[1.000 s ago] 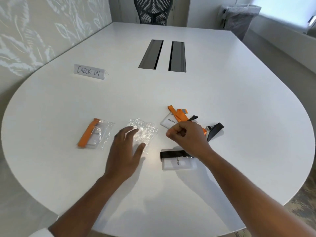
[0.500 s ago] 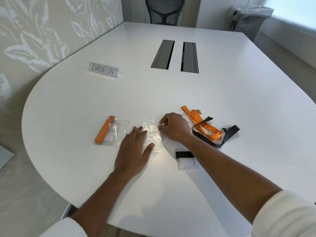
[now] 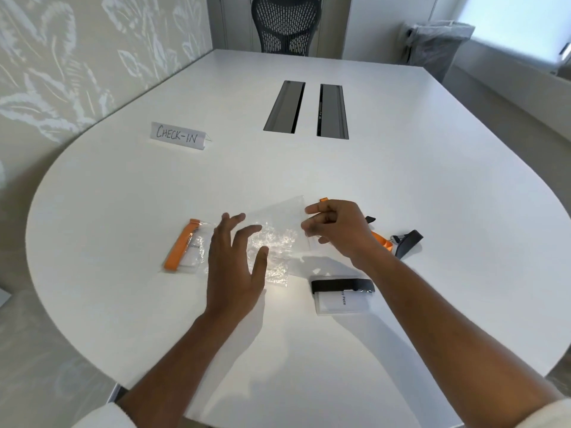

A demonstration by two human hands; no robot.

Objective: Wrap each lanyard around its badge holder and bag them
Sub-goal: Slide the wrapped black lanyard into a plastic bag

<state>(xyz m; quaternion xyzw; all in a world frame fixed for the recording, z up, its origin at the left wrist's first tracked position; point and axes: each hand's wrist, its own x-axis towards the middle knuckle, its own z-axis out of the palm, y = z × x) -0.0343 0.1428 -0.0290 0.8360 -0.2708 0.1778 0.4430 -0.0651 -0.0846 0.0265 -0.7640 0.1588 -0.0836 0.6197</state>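
My right hand (image 3: 335,228) pinches the right edge of a clear plastic bag (image 3: 279,216) and lifts it off a small pile of crinkled clear bags (image 3: 275,251). My left hand (image 3: 236,262) lies open with spread fingers on the left part of that pile. A badge holder wrapped in a black lanyard (image 3: 341,293) lies on the table below my right wrist. At the left, a badge wrapped in an orange lanyard sits inside a bag (image 3: 185,251). Loose orange and black lanyards (image 3: 398,242) lie behind my right hand, partly hidden.
The white table (image 3: 309,171) carries a folded "CHECK-IN" sign (image 3: 177,135) at the back left and two dark cable slots (image 3: 306,109) in the middle. A mesh chair (image 3: 284,24) stands at the far end. A patterned wall runs along the left.
My right hand moved left from the black-wrapped badge to the bag pile, took one bag by its edge and raised it. My left hand stayed on the pile.
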